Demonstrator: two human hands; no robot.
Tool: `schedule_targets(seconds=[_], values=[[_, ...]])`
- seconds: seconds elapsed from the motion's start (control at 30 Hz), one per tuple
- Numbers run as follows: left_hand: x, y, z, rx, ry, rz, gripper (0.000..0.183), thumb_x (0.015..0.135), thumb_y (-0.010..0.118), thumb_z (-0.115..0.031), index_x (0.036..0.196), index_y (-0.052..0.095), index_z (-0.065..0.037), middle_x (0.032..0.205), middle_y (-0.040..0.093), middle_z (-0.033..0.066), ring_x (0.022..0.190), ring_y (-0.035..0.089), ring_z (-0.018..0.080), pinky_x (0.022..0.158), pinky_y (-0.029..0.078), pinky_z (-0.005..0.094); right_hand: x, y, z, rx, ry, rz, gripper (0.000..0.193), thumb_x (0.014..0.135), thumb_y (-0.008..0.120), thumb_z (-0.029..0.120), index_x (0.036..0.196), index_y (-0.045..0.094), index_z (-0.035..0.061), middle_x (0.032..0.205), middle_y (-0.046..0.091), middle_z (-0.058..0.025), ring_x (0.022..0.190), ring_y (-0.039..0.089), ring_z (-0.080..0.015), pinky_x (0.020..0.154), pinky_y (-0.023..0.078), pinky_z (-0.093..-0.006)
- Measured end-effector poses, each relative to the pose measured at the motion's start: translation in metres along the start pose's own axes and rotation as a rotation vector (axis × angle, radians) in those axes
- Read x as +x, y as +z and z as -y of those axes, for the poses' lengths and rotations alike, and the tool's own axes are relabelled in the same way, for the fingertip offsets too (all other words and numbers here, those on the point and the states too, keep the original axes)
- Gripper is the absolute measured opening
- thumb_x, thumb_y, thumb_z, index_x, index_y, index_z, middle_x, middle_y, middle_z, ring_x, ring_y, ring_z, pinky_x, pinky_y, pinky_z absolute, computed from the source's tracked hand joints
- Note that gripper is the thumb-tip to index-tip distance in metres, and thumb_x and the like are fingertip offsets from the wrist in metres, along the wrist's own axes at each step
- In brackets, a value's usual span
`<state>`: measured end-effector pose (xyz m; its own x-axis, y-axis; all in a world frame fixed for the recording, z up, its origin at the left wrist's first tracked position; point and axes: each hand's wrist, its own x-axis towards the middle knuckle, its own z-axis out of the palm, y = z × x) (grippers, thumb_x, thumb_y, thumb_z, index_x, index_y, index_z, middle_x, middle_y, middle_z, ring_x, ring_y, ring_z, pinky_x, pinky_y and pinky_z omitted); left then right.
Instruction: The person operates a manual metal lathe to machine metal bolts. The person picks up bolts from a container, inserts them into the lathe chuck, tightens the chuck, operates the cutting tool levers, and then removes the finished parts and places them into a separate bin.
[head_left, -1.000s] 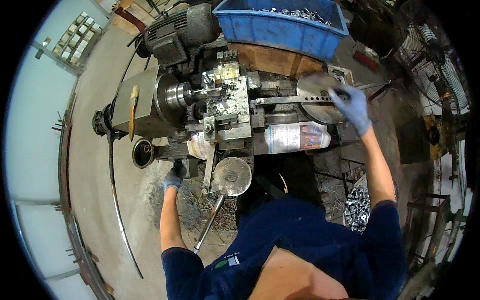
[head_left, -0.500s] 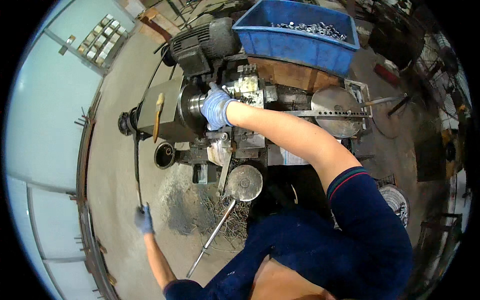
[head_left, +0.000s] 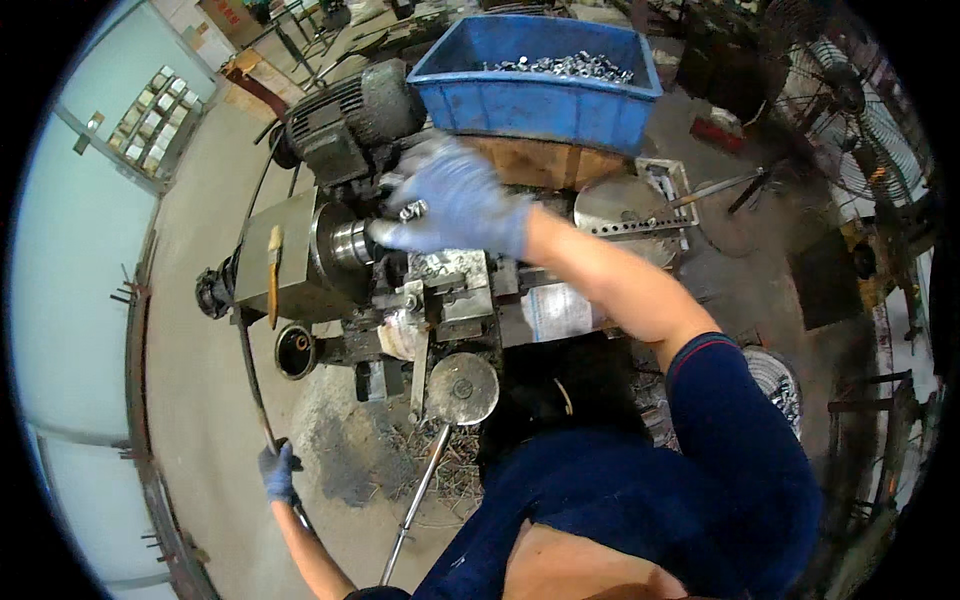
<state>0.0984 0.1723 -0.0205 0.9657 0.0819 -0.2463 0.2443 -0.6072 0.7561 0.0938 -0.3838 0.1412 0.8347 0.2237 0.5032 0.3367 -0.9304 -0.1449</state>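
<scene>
My left hand (head_left: 280,472), in a blue-grey glove, is closed around the lower end of a long dark lever (head_left: 254,385) at the left of a lathe-like machine. In front of the round steel chuck (head_left: 350,243) is my right hand (head_left: 455,200), in a blue and white glove and blurred by motion. A small shiny metal part (head_left: 412,210) shows between its thumb and fingers, seemingly gripped there. Below that hand lies the tool slide (head_left: 450,290), littered with bright chips. A wooden-handled brush (head_left: 273,275) rests on the grey headstock (head_left: 255,230).
A blue bin (head_left: 535,110) of small metal parts stands behind the machine, beside a dark motor (head_left: 355,115). A round plate (head_left: 463,388) with a long rod handle (head_left: 415,500) juts toward me. Curly metal shavings (head_left: 440,460) cover the floor. A wire basket (head_left: 775,385) stands at right.
My right hand has lifted off the chuck and moved right, the small metal part now showing in it. My left hand has swung the lever's lower end rightward. The whole view has shifted.
</scene>
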Motion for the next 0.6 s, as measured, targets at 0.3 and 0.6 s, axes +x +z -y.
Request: schedule_targets(seconds=[0.3,0.6], values=[[0.022,0.008,-0.005,-0.108,0.037,-0.011,0.028,0.082,0.062,-0.015,0.101,0.057,0.005,0.063,0.056,0.0078,0.049,0.056,0.0162,0.043,0.049,0.0292,-0.036,-0.072,-0.149,-0.387,0.307,-0.247,0.049,0.072,0.060,0.057,0.090,0.070,0.0126,0.086,0.066,-0.0142,0.087,0.062,-0.0303,0.081,0.047,-0.0394],[0.009,0.003,0.007,-0.077,0.030,-0.144,0.040,0.081,0.065,-0.030,0.105,0.057,0.001,0.060,0.053,0.0068,0.048,0.050,0.0142,0.045,0.045,0.0274,-0.241,-0.103,-0.135,0.147,0.660,-0.217,0.027,0.079,0.068,0.028,0.092,0.067,0.0034,0.083,0.067,-0.0097,0.073,0.062,-0.0110,0.069,0.050,-0.0267]])
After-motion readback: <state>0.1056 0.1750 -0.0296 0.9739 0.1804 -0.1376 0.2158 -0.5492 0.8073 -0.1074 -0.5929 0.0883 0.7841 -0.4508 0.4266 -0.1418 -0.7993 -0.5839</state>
